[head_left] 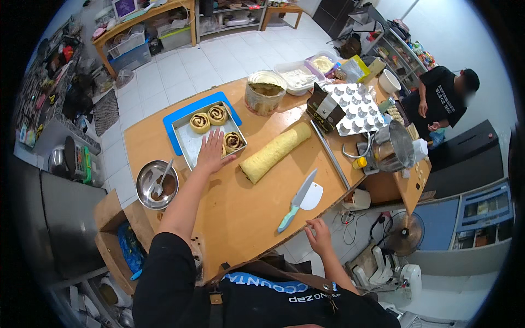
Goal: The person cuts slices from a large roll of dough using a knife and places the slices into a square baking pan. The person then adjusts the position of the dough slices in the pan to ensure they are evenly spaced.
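Observation:
My left hand is spread flat over the front-left of a square metal pan, on top of a mostly hidden piece of dough. Three swirled rolls show around it. The pan sits on a blue board. Right of the pan lies a long yellow dough log. My right hand is at the table's near edge, fingers apart and empty, below a knife with a mint handle and a white scraper. A steel bowl with a spoon stands at the left.
On the wooden table stand a tub, a dark packet, metal molds, a steel rod and a mixer bowl. A co-worker stands at right. A cardboard box and fan flank the table.

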Action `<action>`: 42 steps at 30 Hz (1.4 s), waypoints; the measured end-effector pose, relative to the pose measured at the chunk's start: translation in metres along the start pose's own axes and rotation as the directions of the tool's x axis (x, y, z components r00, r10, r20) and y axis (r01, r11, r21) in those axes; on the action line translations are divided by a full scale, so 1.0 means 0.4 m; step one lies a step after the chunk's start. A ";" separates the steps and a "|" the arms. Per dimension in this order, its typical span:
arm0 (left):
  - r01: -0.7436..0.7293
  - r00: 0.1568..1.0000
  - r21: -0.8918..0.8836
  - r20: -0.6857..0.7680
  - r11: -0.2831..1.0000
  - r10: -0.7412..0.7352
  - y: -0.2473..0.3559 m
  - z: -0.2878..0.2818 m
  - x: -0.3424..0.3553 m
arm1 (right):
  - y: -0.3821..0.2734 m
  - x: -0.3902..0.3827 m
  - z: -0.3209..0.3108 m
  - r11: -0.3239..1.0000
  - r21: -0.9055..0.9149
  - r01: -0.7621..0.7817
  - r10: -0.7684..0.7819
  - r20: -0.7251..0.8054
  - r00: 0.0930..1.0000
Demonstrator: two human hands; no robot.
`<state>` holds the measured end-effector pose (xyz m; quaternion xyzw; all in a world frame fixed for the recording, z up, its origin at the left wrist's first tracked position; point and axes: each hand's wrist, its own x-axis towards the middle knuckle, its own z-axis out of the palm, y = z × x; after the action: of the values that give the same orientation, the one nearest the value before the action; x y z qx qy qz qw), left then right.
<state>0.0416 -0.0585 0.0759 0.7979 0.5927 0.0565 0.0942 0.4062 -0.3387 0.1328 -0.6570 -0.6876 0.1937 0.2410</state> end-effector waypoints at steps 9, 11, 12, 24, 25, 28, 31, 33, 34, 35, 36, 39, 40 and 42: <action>-0.166 0.985 0.114 0.071 0.980 0.158 0.076 0.009 0.039 | -0.016 -0.021 0.152 0.936 0.081 -0.342 0.338 0.053 0.939; -0.132 0.990 -0.060 -0.065 0.989 0.128 0.095 0.026 0.007 | -0.011 0.011 0.224 0.954 -0.004 -0.300 0.297 -0.115 0.948; -0.116 0.978 -0.232 -0.194 0.966 0.071 0.103 0.041 -0.014 | -0.029 0.034 0.241 0.956 -0.002 -0.292 0.290 -0.110 0.951; 0.141 0.990 -0.406 0.080 0.903 -0.118 0.270 0.101 -0.104 | 0.127 0.082 0.300 0.682 0.537 -0.496 0.620 -0.065 0.782; 0.176 0.984 -0.386 0.034 0.906 -0.176 0.276 0.089 -0.115 | 0.088 0.080 0.273 0.762 0.462 -0.454 0.534 -0.051 0.844; 0.242 0.967 -0.395 0.020 0.886 -0.256 0.267 0.084 -0.115 | -0.022 0.115 0.198 0.921 0.287 -0.264 0.281 -0.020 0.959; 0.242 0.970 -0.455 0.087 0.857 -0.227 0.229 0.107 -0.099 | -0.074 0.184 0.193 0.984 0.171 -0.050 0.045 0.029 0.999; 0.209 0.978 -0.488 0.112 0.848 -0.176 0.230 0.106 -0.092 | -0.084 0.214 0.187 0.987 0.157 0.019 -0.027 0.050 0.998; 0.229 0.973 -0.464 0.118 0.856 -0.197 0.243 0.099 -0.092 | -0.082 0.226 0.180 0.995 0.098 0.016 -0.026 0.097 0.995; 0.250 0.968 -0.440 0.124 0.863 -0.217 0.258 0.092 -0.091 | -0.078 0.238 0.171 0.999 0.039 0.017 -0.023 0.143 0.989; 0.262 0.965 -0.424 0.122 0.867 -0.232 0.252 0.098 -0.101 | -0.088 0.249 0.168 0.998 0.058 0.027 -0.035 0.148 0.988; 0.203 0.964 -0.461 -0.060 0.864 -0.259 0.238 0.114 -0.124 | -0.101 0.270 0.148 0.997 -0.071 -0.026 0.047 0.321 0.946; 0.210 0.962 -0.464 -0.059 0.861 -0.266 0.232 0.116 -0.124 | -0.099 0.269 0.144 0.996 -0.085 -0.016 0.043 0.321 0.946; 0.178 0.975 -0.549 -0.017 0.817 -0.223 0.218 0.123 -0.124 | -0.090 0.264 0.144 0.995 -0.102 -0.002 0.035 0.325 0.945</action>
<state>0.1188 -0.1343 0.0480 0.6685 0.6361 0.2440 0.2982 0.3410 -0.2326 0.1155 -0.6336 -0.7205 0.2675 0.0889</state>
